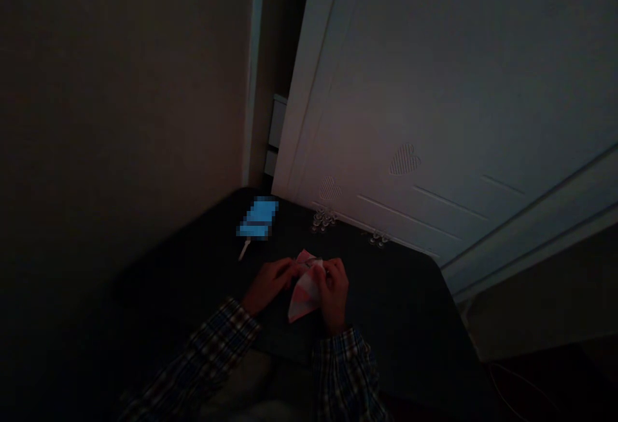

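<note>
Between my hands, above the dark table, is a pink-and-white piece of fabric (305, 294), bunched at the top and hanging to a point at the lower left. The light is dim, and its exact kind is hard to make out. My left hand (271, 282) pinches its upper left edge with closed fingers. On the other side, my right hand (335, 290) grips the upper right part, thumb and fingers pressed together. Part of the upper edge is hidden behind the fingers. Both forearms wear plaid sleeves.
A blurred, lit blue screen (259, 218) lies at the table's back left, with a thin pale strip (244, 249) below it. Small shiny round pieces (323, 219) sit in clusters by the white panel (434, 100) with raised hearts. The dark table (396, 319) borders a wall at left.
</note>
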`<move>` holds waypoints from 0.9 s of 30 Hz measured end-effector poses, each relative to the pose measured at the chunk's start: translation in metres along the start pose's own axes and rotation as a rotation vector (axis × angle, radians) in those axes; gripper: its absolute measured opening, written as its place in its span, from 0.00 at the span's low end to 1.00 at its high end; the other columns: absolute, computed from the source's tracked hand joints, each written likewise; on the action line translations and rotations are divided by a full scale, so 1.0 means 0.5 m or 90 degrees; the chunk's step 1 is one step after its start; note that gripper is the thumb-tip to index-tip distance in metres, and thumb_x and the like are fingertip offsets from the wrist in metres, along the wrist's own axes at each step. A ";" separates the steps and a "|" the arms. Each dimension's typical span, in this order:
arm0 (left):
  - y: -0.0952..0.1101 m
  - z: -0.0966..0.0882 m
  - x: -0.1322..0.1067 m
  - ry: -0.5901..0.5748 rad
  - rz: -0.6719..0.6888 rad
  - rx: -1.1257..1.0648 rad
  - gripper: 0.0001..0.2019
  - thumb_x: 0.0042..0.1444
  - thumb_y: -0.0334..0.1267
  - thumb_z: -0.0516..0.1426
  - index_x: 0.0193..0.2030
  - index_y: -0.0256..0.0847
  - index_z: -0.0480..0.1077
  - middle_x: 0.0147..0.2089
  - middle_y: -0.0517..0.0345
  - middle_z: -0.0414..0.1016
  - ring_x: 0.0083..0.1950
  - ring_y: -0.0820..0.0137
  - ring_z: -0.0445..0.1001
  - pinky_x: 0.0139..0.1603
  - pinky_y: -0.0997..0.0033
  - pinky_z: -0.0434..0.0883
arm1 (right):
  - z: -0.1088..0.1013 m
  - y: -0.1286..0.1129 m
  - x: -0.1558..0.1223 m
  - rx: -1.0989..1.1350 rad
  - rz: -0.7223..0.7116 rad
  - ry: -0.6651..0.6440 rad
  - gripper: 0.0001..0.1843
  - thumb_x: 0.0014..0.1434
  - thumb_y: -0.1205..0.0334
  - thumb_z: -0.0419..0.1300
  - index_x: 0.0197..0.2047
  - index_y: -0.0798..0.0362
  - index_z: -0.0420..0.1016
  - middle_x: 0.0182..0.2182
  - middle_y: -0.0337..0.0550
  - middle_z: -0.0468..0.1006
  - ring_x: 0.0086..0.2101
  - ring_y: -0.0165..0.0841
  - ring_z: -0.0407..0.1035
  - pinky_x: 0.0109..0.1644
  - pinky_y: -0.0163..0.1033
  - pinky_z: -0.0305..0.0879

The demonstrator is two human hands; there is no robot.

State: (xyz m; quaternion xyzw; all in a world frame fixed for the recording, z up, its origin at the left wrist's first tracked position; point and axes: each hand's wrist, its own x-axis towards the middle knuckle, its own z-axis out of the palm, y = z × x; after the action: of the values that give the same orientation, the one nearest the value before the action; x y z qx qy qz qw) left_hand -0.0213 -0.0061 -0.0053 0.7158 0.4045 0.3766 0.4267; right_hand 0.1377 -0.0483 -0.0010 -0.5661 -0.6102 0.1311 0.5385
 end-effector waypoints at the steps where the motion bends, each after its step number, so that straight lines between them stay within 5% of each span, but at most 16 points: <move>1: 0.002 0.000 0.000 0.000 0.000 -0.001 0.19 0.58 0.51 0.47 0.30 0.38 0.69 0.20 0.63 0.66 0.23 0.74 0.65 0.25 0.76 0.59 | 0.000 0.000 0.000 0.003 -0.002 0.000 0.09 0.60 0.60 0.52 0.34 0.52 0.72 0.32 0.40 0.66 0.33 0.30 0.63 0.35 0.34 0.58; 27: 0.010 -0.002 0.002 -0.019 -0.020 -0.060 0.20 0.53 0.54 0.51 0.40 0.38 0.69 0.22 0.63 0.67 0.24 0.73 0.65 0.25 0.76 0.60 | 0.002 0.006 0.005 0.073 0.014 -0.001 0.10 0.59 0.58 0.54 0.37 0.52 0.75 0.32 0.40 0.68 0.31 0.29 0.64 0.32 0.32 0.59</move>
State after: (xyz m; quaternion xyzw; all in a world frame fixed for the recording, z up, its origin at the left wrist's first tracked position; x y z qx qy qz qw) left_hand -0.0205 -0.0066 -0.0004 0.6943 0.3911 0.3774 0.4717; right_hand 0.1391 -0.0449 -0.0024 -0.5409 -0.5959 0.1720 0.5681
